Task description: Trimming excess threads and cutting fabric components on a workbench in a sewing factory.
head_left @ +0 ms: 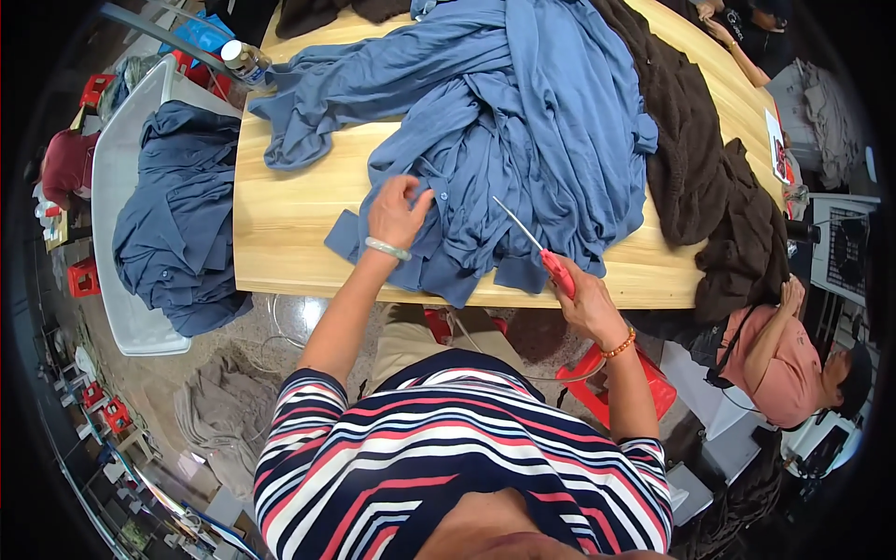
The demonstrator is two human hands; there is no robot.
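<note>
Head view: a long wooden table point(289, 233) fills the middle of the scene, and across it sprawls a heap of blue shirts point(523, 121), with dark brown garments point(695, 159) piled to the right and far side. Left of the table a white tub point(117, 187) holds more blue clothing. At the near edge lies the shirt being worked on, its cuff and placket point(439, 252) hanging toward the person.

The step in hand looks like trimming loose threads on that shirt. The left hand point(397, 213) pinches a fold of blue cloth, fingers closed on the fabric just beside a small button. The right hand point(590, 303) is clenched around the red handle of thread snips point(539, 247), whose thin blades point far-left over the cloth, well short of the left fingertips.

The next move would seem to call for bringing the blade tips to the pinched spot while the left hand keeps the cloth taut, cutting only thread, not fabric.

A plastic bottle point(245, 62) lies at the far-left corner.
</note>
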